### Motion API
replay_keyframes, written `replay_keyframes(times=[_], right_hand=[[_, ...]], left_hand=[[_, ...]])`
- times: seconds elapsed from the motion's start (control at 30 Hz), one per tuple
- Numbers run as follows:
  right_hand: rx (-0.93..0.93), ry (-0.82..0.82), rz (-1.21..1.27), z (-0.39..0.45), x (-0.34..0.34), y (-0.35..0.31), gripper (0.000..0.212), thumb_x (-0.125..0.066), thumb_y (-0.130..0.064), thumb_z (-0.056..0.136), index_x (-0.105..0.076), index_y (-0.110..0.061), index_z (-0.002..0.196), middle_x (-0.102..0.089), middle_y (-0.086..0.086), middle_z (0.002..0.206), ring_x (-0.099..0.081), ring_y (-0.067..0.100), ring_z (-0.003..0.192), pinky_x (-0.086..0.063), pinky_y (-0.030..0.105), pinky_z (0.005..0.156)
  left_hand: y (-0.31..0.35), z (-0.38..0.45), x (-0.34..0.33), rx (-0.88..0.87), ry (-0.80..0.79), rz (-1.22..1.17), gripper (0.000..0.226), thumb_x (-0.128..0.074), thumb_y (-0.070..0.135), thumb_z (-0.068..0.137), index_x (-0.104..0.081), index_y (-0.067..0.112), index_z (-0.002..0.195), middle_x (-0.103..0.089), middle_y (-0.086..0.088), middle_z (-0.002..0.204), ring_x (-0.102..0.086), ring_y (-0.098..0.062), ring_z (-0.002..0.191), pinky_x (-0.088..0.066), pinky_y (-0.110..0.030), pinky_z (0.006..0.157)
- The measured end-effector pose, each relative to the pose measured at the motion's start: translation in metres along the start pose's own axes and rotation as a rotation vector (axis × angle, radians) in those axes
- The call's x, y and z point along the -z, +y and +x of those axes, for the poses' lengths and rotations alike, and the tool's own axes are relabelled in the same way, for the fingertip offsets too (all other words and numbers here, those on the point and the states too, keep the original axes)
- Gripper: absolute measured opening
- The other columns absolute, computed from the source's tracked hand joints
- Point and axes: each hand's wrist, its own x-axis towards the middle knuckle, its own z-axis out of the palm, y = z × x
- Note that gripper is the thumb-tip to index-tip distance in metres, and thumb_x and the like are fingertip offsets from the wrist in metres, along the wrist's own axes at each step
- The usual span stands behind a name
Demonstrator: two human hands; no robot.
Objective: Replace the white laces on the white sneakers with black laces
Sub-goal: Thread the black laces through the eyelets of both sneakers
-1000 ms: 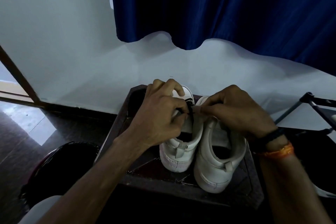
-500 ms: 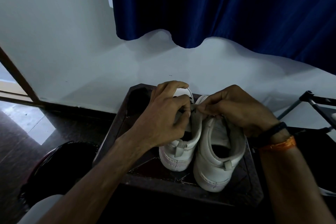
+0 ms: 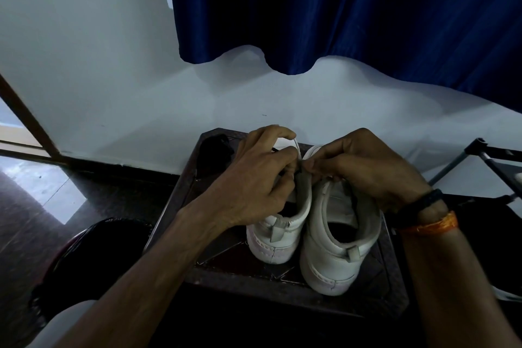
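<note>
- Now we have both sneakers standing side by side on the dark tray (image 3: 180,203), heels toward us; the left sneaker (image 3: 278,237) sits slightly farther than the right sneaker (image 3: 336,257).
- Our left hand (image 3: 254,189) is curled over the left sneaker's tongue area; our right hand (image 3: 364,169) reaches across from the right; the fingertips of both meet and pinch something small at the left sneaker's eyelets.
- We judge it a lace end, but its colour is too dark and hidden to tell.
- A dark heap (image 3: 214,150) lies at the tray's far left corner, possibly the black laces.
- How many eyelets are done we cannot tell; the right sneaker shows no lace near its collar, so we judge much threading remains.
</note>
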Motion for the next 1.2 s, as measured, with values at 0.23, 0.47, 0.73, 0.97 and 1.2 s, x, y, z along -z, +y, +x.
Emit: replay_keyframes(times=[0.23, 0.47, 0.73, 0.97, 1.2], right_hand=[[0.022, -0.011, -0.002, 0.000, 0.001, 0.002, 0.010, -0.075, -0.013, 0.084, -0.083, -0.018, 0.081, -0.077, 0.003, 0.076, -0.069, 0.011, 0.077, -0.052, 0.031, 0.076], [0.015, -0.015, 0.012, 0.001, 0.002, 0.004, 0.009, -0.075, -0.013, 0.085, -0.083, -0.015, 0.080, -0.077, 0.006, 0.076, -0.059, 0.005, 0.068, -0.044, 0.025, 0.067], [0.080, -0.011, -0.065, 0.001, 0.007, 0.005, 0.011, -0.075, -0.015, 0.085, -0.082, -0.023, 0.084, -0.077, -0.001, 0.078, -0.071, 0.011, 0.079, -0.055, 0.034, 0.082], [0.275, 0.003, -0.265, -0.004, 0.005, -0.001, 0.024, -0.071, -0.011, 0.087, -0.079, -0.033, 0.090, -0.073, -0.020, 0.077, -0.064, 0.000, 0.059, -0.043, 0.010, 0.061], [0.312, -0.037, -0.353, -0.003, 0.006, 0.000, 0.019, -0.076, -0.023, 0.087, -0.079, -0.039, 0.097, -0.074, -0.024, 0.097, -0.068, 0.000, 0.070, -0.046, 0.010, 0.066]], left_hand=[[0.002, 0.004, -0.001, 0.076, 0.093, -0.083, 0.003, -0.066, 0.016, 0.092, -0.067, 0.018, 0.090, -0.048, 0.006, 0.140, -0.038, -0.016, 0.129, -0.028, -0.020, 0.101], [0.001, 0.003, 0.000, 0.148, 0.073, -0.069, 0.004, -0.073, 0.015, 0.085, -0.076, 0.018, 0.085, -0.051, 0.008, 0.139, -0.038, -0.012, 0.130, -0.019, 0.006, 0.090], [0.004, 0.002, 0.008, 0.207, 0.215, -0.295, 0.008, -0.080, 0.027, 0.080, -0.078, 0.034, 0.078, -0.056, 0.019, 0.115, -0.053, -0.011, 0.118, -0.040, -0.022, 0.093], [0.000, 0.001, 0.009, 0.246, 0.238, -0.324, 0.010, -0.083, 0.023, 0.079, -0.080, 0.032, 0.080, -0.059, 0.017, 0.101, -0.057, -0.013, 0.108, -0.046, -0.030, 0.089], [-0.002, 0.001, 0.009, 0.246, 0.211, -0.403, 0.009, -0.084, 0.021, 0.079, -0.081, 0.029, 0.081, -0.060, 0.014, 0.107, -0.060, -0.010, 0.109, -0.050, -0.038, 0.097]])
